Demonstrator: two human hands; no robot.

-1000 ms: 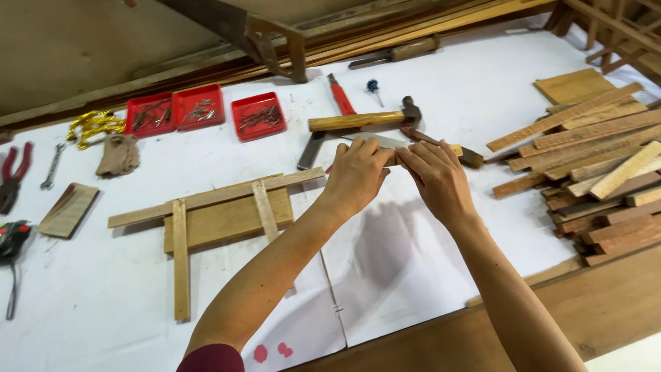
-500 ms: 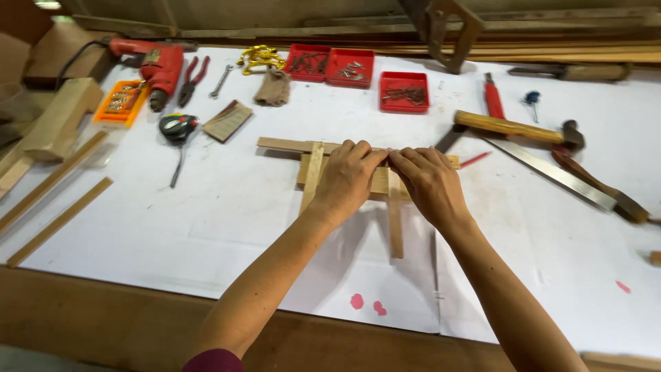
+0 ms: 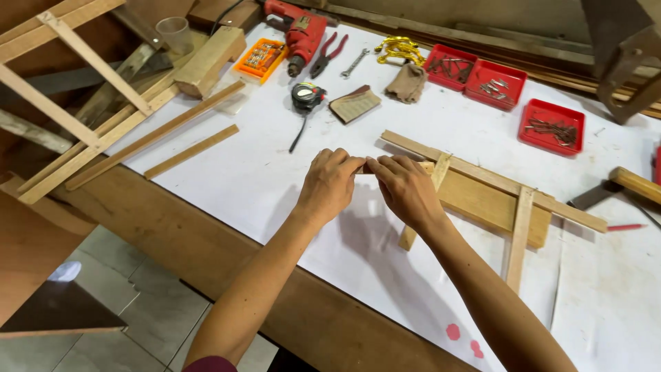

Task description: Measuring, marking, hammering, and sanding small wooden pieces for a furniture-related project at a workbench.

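Hands observed together over white paper-covered workbench (image 3: 227, 172): left hand (image 3: 329, 184) and right hand (image 3: 406, 189) knuckles-up, fingertips meeting at centre, fingers curled and pinched on something small between them; pinched item hidden by fingers, identity not determinable. Right hand positioned at near end of long pale wooden strip (image 3: 492, 180), touching or just above it; contact not confirmed. Strip laid diagonally across flat rectangular wooden board (image 3: 482, 203), with two thinner pale cross slats: nearer slat (image 3: 423, 203) passing under right hand, farther slat (image 3: 518, 238) towards right. Beyond hands: black tape measure (image 3: 307, 96) with tape drawn out, small brown sanding block (image 3: 354, 103) just beside it, folded tan cloth (image 3: 406, 83) further back. Along far edge: red electric drill (image 3: 299, 31), red-handled pliers (image 3: 327, 55), steel spanner (image 3: 354, 63), yellow coiled cord (image 3: 399, 47), orange case of bits (image 3: 258, 58). Three red plastic trays with metal fasteners: two adjoining (image 3: 475, 74), third (image 3: 552, 126) apart to right. Loose long wooden strip (image 3: 155, 134) and shorter wooden strip (image 3: 191, 151) lying left of hands, well apart from them. Pale wooden lattice frame (image 3: 62, 76) leaning off left end of bench. Red pencil (image 3: 625, 226) at far right.
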